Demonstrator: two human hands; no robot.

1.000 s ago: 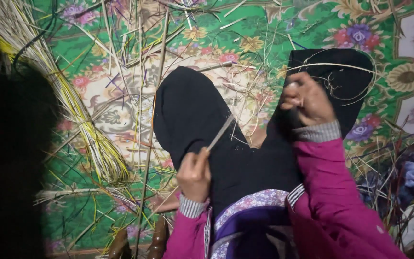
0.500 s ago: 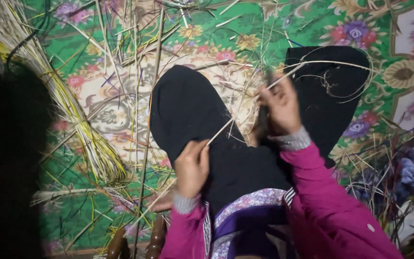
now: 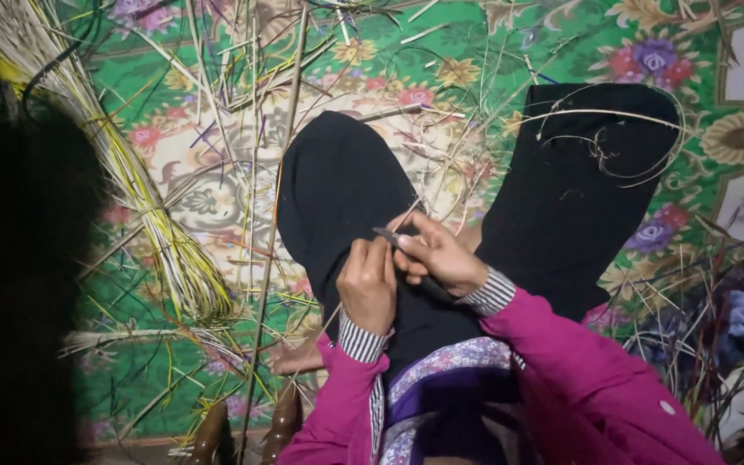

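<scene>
One thin pale straw (image 3: 406, 215) (slender, angled toward 1 o'clock) lies over the black cloth (image 3: 337, 189); two hands: left hand (image 3: 368, 284) and right hand (image 3: 437, 257) fingers pinching it together.

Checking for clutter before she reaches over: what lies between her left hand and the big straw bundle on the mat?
In the head view, between the left hand and the straw bundle lie her black-clad knee, then a long upright stalk and loose straws on the floral mat.

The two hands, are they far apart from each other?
No, the left hand and right hand meet over the lap, touching around a thin blade.
</scene>
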